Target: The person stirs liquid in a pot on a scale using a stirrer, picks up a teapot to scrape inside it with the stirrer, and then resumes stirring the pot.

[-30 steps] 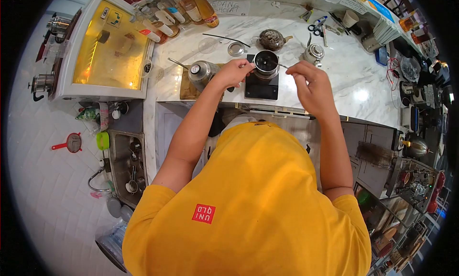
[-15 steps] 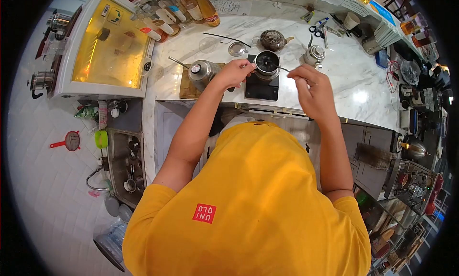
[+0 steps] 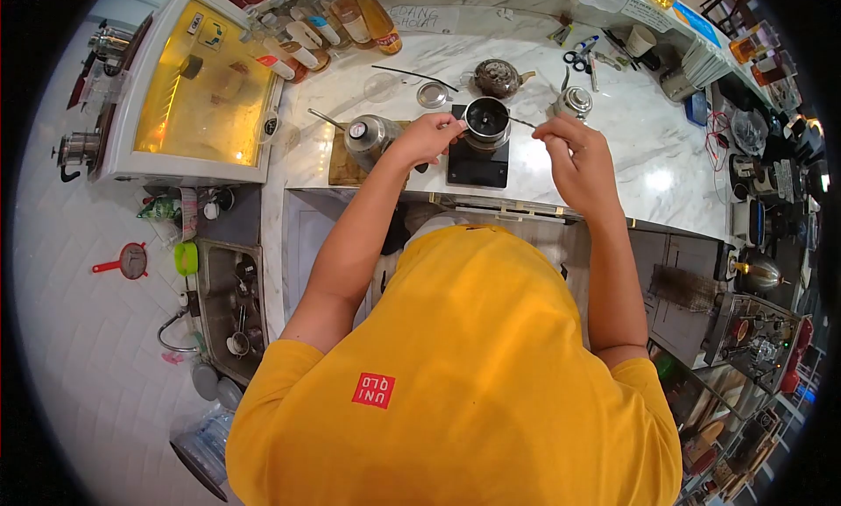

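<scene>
Left hand (image 3: pixel 431 139) gripping cup (image 3: pixel 486 117), curled right hand (image 3: pixel 578 158) pinching likely spoon (image 3: pixel 523 122)

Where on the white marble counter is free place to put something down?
Widest: between the bare right hand and the thin red wires. Smaller: between the round dark teapot and the dark-handled scissors. Crowded: around the flat black rectangular slab, where the left hand holds a round metal cup.

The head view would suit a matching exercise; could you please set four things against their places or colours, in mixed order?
1. Cup
2. Thin utensil
3. Flat scale
4. Strainer

A. in the right hand
B. red rim and handle
C. held by the left hand
D. black, on the counter

Pairs: 1-C; 2-A; 3-D; 4-B
</scene>
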Available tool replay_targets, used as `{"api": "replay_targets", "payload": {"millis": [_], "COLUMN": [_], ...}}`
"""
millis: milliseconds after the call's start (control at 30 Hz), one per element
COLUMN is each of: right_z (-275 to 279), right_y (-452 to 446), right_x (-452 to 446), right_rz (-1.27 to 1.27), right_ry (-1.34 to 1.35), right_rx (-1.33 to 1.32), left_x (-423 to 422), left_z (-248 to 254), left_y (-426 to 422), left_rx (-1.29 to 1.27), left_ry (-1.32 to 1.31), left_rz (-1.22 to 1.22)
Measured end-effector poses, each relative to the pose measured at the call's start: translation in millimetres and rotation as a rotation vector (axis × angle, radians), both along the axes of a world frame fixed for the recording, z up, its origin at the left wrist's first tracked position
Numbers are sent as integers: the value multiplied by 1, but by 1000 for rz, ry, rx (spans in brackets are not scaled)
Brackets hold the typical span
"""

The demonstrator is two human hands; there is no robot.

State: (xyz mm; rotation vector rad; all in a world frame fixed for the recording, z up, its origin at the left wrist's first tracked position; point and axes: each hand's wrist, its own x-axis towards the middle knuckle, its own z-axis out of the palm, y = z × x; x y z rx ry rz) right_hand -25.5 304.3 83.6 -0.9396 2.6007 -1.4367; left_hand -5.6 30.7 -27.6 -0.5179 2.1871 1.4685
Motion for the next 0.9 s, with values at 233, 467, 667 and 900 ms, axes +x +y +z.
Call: {"api": "replay_targets", "payload": {"millis": [233, 467, 667, 900], "right_z": [-2, 5, -1, 2], "right_y": [-7, -7, 3, -3], "right_x": [2, 9, 3, 7], "right_rz": [24, 57, 7, 1], "right_ry": [7, -6, -10, -32], "right_rx": [-35, -17, -22, -22], "left_x": [0, 0, 1, 0], "left_z": [1, -1, 1, 2], "left_y": [1, 1, 0, 2], "left_rx": [-7, 7, -3, -10], "left_ry": [-3, -12, -6, -4], "left_rz": [-5, 5, 3, 0]}}
